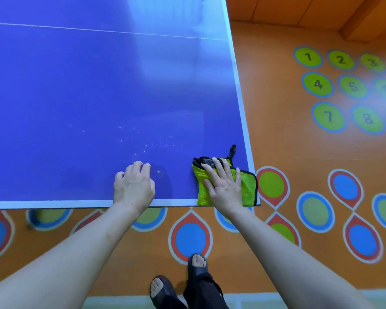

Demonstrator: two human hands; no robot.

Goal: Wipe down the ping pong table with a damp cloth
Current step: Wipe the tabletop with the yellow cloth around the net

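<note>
Head view, looking down over the near right corner of the blue ping pong surface (98,85) with its white border. Right hand (224,186) laid flat on the folded lime-green microfibre cloth with black trim (246,186), fingers (212,172) spread wide and straight, pressing rather than gripping. Cloth sitting right at the corner, its near edge drooping just over the border. Left hand (133,186) resting on the near edge, fingers loosely curled, holding nothing, bracing by the look of it. Wiping under way, then, and early on: scatter of small white specks (152,143) lying between the two hands and farther in, not yet reached. Next move likely a sweep leftward and away from the body, through those specks, keeping the palm's pressure even so the cloth stays folded and doesn't slip off the corner. Black sandals (165,291) planted on the orange patterned floor (276,130) below.
</note>
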